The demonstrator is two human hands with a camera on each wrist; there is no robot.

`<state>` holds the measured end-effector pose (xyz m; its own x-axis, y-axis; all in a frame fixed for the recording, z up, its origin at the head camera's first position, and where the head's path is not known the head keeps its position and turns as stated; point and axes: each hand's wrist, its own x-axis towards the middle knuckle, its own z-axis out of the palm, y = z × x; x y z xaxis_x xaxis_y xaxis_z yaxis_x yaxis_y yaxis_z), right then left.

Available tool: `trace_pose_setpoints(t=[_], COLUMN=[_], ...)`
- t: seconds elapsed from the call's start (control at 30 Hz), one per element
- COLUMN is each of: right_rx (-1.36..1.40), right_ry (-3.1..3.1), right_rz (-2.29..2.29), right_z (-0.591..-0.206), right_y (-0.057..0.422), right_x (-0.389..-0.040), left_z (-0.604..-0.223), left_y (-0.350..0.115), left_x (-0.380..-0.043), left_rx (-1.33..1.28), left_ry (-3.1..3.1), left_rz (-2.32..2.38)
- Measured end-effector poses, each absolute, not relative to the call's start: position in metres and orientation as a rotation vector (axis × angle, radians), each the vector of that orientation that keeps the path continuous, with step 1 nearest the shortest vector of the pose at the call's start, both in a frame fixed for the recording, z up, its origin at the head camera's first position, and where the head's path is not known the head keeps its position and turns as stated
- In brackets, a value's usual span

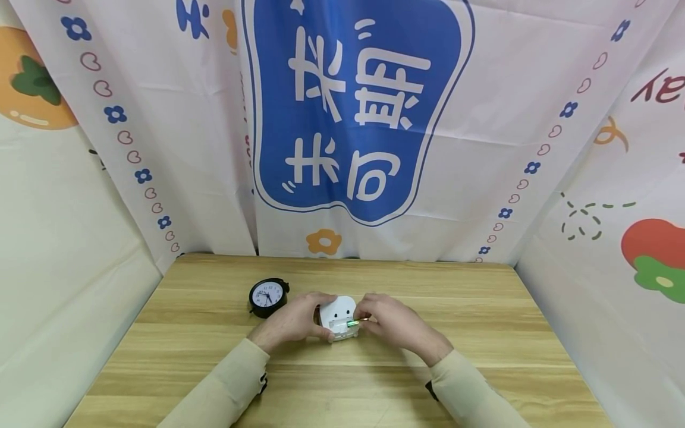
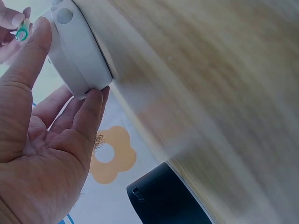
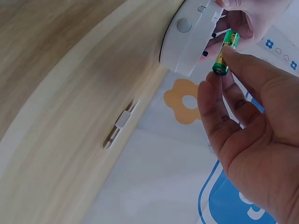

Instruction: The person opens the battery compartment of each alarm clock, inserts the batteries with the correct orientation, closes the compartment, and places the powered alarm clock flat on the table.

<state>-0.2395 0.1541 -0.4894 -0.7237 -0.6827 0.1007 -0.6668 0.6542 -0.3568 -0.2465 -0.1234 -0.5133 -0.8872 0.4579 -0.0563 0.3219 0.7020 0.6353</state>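
Observation:
My left hand grips a white rounded plastic device by its side, thumb at the front and fingers behind. The device has two small black dots and a recessed compartment low on its face. Between thumb and fingers, my right hand pinches a green and yellow battery, held beside the device at the compartment's right side in the head view. The device's round grey foot shows in the right wrist view.
A black round alarm clock stands on the wooden table, left of the device. In the right wrist view a small white plastic piece lies on the wood. Printed white cloth hangs behind and at both sides.

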Motion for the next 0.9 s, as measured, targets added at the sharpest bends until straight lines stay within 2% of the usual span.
trace_pose_setpoints(t=[0.9], right_rx=[-1.156], right_ry=[2.852], right_rz=[-0.51], right_z=[-0.499], right_y=[0.126], right_x=[-0.245], left_z=[-0.515], left_y=[-0.126], left_x=[-0.247], left_rx=[0.682], left_ry=[2.705], left_rz=[0.936])
